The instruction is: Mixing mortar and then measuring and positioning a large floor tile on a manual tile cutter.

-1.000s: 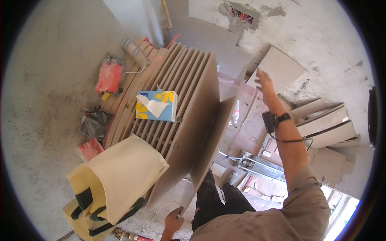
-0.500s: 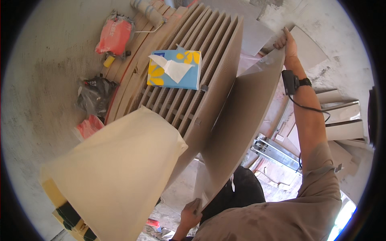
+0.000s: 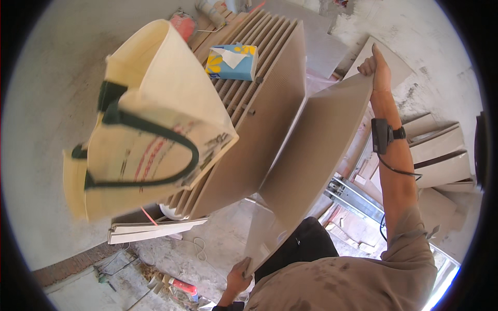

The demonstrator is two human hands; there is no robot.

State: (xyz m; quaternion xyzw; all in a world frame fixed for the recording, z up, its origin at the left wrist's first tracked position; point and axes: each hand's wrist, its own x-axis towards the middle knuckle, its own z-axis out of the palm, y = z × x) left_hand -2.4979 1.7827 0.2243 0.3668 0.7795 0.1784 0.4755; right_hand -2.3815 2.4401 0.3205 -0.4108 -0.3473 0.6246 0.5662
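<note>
A large grey-brown tile (image 3: 316, 140) stands tilted between my two hands, leaning away from the stack beside it. My right hand (image 3: 376, 75) is closed over its far upper corner, fingers curled round the edge. Near the bottom of the view, my left hand (image 3: 238, 277) grips the tile's near corner. To the left, a row of similar tiles (image 3: 282, 93) stands on edge with small spacers between them. On top of that row lie a blue and yellow tissue pack (image 3: 233, 70) and a cream cloth bag (image 3: 181, 88) with dark green handles.
Flat boards (image 3: 155, 230) lie by the near end of the row. A red tube (image 3: 182, 285) rests on the littered floor. Cut tile pieces (image 3: 441, 155) lean at the right, and a metal rail tool (image 3: 358, 199) lies beyond my legs. A wall rises at the left.
The view has shifted, showing the bag's handles and more floor. Both hands keep hold of the tile, and the gap between it and the row looks slightly wider at the top.
</note>
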